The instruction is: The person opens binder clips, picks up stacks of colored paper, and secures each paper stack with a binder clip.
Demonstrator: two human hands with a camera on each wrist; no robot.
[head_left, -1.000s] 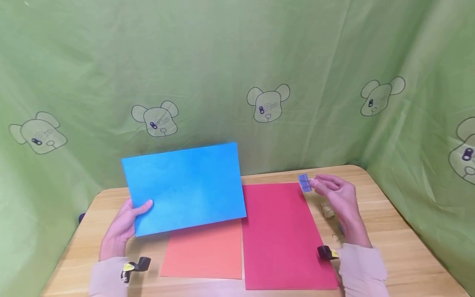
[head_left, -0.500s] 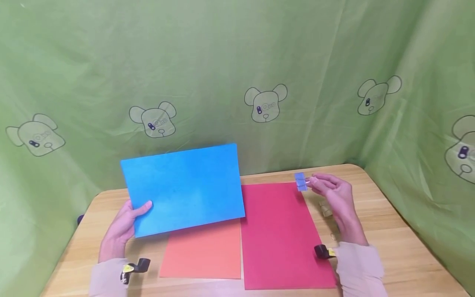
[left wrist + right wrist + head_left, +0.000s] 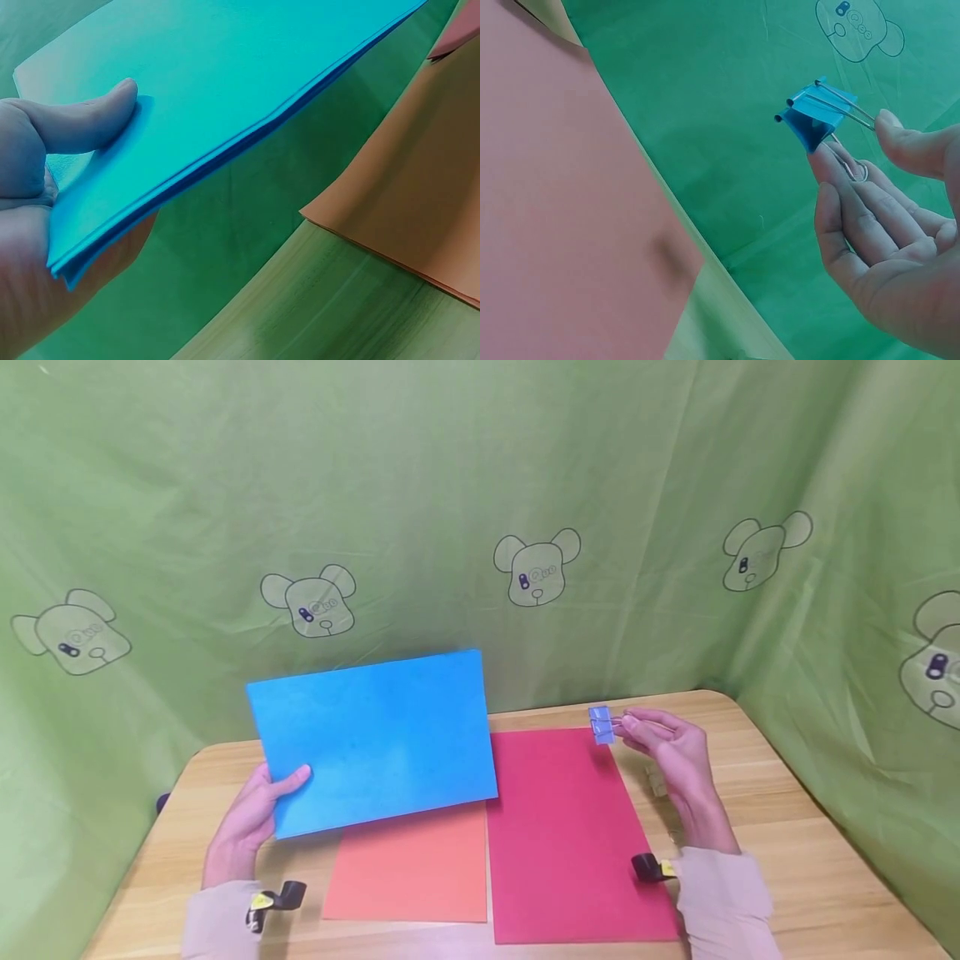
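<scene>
My left hand [image 3: 246, 814] grips a thin stack of blue paper [image 3: 378, 743] at its lower left corner. Its thumb lies on top and the fingers are underneath; the left wrist view shows layered sheet edges [image 3: 202, 161]. The stack is raised and tilted above the table. Over the table's back right, my right hand [image 3: 678, 756] pinches a blue binder clip [image 3: 602, 725] by its wire handles. In the right wrist view, the thumb is on one handle and the fingers are at the other, with the clip body [image 3: 821, 112] pointing away from the hand.
Coral paper [image 3: 412, 877] lies on the wooden table [image 3: 795, 827], partly covered from view by the blue stack. Crimson paper [image 3: 573, 852] lies beside it. Small pale items [image 3: 656, 781] sit near the right forearm. A green curtain [image 3: 420, 468] surrounds the table's back and sides.
My right hand has shifted a little left with the binder clip, and the clip has turned slightly. The left hand and blue paper have hardly moved.
</scene>
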